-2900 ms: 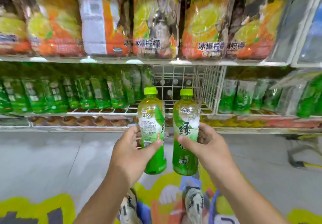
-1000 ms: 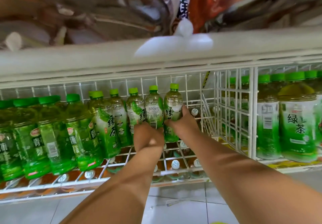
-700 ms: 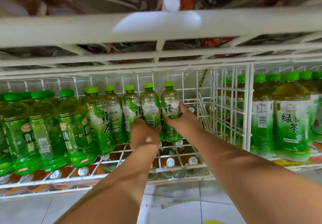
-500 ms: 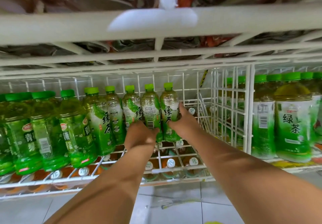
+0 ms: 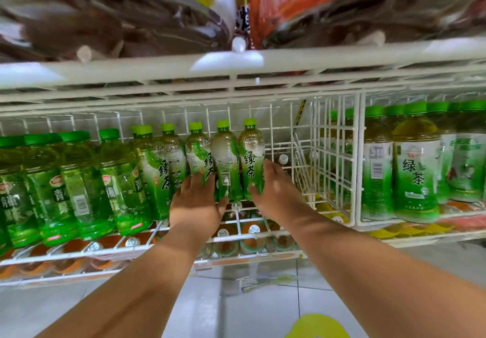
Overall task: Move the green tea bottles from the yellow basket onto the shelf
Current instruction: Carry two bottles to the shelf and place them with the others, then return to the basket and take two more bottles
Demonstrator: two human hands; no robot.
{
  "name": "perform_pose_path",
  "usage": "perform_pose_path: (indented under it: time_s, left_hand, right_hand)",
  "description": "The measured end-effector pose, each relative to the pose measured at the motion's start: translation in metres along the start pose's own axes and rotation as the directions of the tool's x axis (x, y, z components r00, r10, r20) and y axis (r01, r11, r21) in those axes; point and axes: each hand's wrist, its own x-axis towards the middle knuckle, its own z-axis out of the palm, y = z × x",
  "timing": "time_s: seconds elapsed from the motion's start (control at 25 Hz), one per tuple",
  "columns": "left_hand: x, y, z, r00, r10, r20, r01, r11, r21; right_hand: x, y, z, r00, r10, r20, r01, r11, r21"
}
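Two green tea bottles stand side by side on the white wire shelf (image 5: 278,253), at the right end of a row of like bottles. My left hand (image 5: 196,202) is beside the left bottle (image 5: 225,159), fingers spread and loose, thumb under its base. My right hand (image 5: 274,188) cups the right bottle (image 5: 251,159), thumb across its lower front and fingers straight along its right side. A bit of the yellow basket (image 5: 315,326) shows at the bottom edge.
Darker green bottles (image 5: 79,180) fill the shelf's left part. A wire divider (image 5: 336,159) closes the bay on the right, with bare shelf between it and my right hand. Larger tea bottles (image 5: 415,169) stand beyond it. A loaded upper shelf (image 5: 289,59) hangs low overhead.
Both bottles went from in front of the shelf to standing in the row. Since half a second ago my left fingers have opened off their bottle and my right fingers have straightened.
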Motion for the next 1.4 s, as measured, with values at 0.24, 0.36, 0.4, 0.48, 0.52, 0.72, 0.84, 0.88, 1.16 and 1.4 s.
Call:
perform_pose_path:
  time_s: [0.24,0.36,0.4,0.48,0.52,0.72,0.84,0.88,1.16,1.4]
  left_hand:
    - [-0.031,-0.010,-0.013,0.991,0.112,-0.078,-0.106,0.992,0.074]
    - [-0.049,-0.009,-0.029,0.992,0.128,0.000,-0.127,0.982,0.138]
    - [-0.054,-0.008,-0.036,0.992,0.129,0.006,-0.129,0.979,0.160]
    - [-0.062,-0.004,-0.053,0.994,0.110,0.021,-0.112,0.976,0.184]
    - [-0.067,-0.001,-0.064,0.995,0.094,0.040,-0.100,0.975,0.197]
    - [-0.099,0.013,-0.123,0.995,0.074,0.068,-0.086,0.980,0.180]
    - [-0.129,0.024,-0.163,0.996,0.090,0.012,-0.091,0.992,0.089]
    - [-0.142,0.029,-0.177,0.995,0.100,-0.025,-0.098,0.992,0.086]
    - [-0.243,0.073,-0.264,0.989,0.089,-0.119,-0.086,0.996,0.026]
    - [-0.343,0.119,-0.346,0.981,0.057,-0.187,-0.058,0.998,-0.004]
  right_hand:
    - [-0.038,0.003,-0.024,0.991,-0.071,0.115,0.096,0.970,-0.223]
    - [-0.056,-0.003,-0.039,0.985,-0.100,0.140,0.136,0.950,-0.280]
    - [-0.061,-0.005,-0.044,0.984,-0.112,0.135,0.148,0.945,-0.292]
    - [-0.073,-0.011,-0.056,0.983,-0.135,0.125,0.165,0.945,-0.281]
    - [-0.081,-0.015,-0.062,0.982,-0.145,0.118,0.172,0.945,-0.276]
    - [-0.117,-0.038,-0.102,0.974,-0.215,0.063,0.225,0.935,-0.273]
    - [-0.148,-0.046,-0.136,0.972,-0.234,0.036,0.234,0.935,-0.267]
    - [-0.165,-0.049,-0.151,0.969,-0.246,0.003,0.238,0.930,-0.279]
    - [-0.260,-0.057,-0.262,0.943,-0.333,0.016,0.327,0.913,-0.243]
    - [-0.368,-0.063,-0.337,0.933,-0.360,-0.021,0.345,0.907,-0.242]
